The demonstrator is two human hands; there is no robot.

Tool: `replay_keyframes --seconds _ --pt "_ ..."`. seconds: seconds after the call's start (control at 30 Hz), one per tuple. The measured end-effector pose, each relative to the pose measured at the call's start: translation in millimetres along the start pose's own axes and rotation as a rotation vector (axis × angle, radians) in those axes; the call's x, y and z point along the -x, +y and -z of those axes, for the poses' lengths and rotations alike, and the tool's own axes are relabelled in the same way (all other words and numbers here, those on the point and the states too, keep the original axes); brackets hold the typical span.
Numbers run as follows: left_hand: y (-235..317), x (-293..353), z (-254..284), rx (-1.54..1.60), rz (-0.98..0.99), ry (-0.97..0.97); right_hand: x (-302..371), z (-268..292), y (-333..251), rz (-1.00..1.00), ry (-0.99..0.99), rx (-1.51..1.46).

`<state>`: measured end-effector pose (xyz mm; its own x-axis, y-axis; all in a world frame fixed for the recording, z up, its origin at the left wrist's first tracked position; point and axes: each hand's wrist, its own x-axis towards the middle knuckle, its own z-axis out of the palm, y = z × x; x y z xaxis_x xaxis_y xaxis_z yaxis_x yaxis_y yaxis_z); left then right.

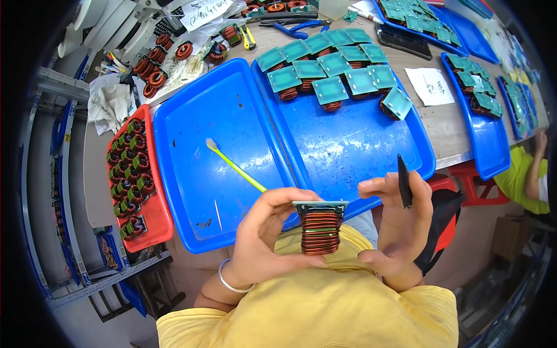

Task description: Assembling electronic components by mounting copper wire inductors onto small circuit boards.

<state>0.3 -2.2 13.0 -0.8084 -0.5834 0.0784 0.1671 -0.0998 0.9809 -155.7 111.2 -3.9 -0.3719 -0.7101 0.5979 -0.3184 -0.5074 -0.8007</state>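
In front of my chest, my left hand [259, 235] is closed on a copper-wound coil [321, 233], thumb below and fingers above. A thin green circuit board [339, 203] caps the coil, seen edge-on. My right hand [403, 232] is a little to the right, apart from the coil, its thumb and fingers curved. Between its fingers sits a slim black pointed tool [404, 182], tip upward; its exact kind is unclear. Beyond my left hand, a brush with a yellow-green handle [238, 168] lies in the left blue tray [185, 139].
Coils under green boards [333, 65] fill the far part of the right blue tray [360, 152]. Small green-and-copper coils sit in a red tray [152, 229] at left. Blue-handled pliers [293, 30] lie behind. Another person's sleeve [516, 177] shows at far right.
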Motion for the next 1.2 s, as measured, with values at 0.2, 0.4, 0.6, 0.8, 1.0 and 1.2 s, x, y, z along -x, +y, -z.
replay_keyframes --seconds 0.2,0.4,0.6,0.8,1.0,1.2 --pt "2 -2 3 0.358 0.024 -0.099 8 -4 4 -0.054 -0.019 -0.052" --pt "0 -2 7 0.193 -0.04 -0.119 8 -10 -2 -0.128 -0.072 -0.003" --pt "-2 -3 7 0.117 -0.105 -0.121 7 -15 -1 -0.129 -0.046 0.04" --pt "-2 -4 9 0.041 -0.183 -0.138 5 -19 0 -0.121 -0.028 0.02" --pt "-3 -3 9 0.031 -0.166 -0.119 6 -19 3 -0.077 -0.014 -0.041" --pt "-3 -1 5 0.036 -0.091 -0.013 8 -22 0 -0.097 0.076 -0.14"
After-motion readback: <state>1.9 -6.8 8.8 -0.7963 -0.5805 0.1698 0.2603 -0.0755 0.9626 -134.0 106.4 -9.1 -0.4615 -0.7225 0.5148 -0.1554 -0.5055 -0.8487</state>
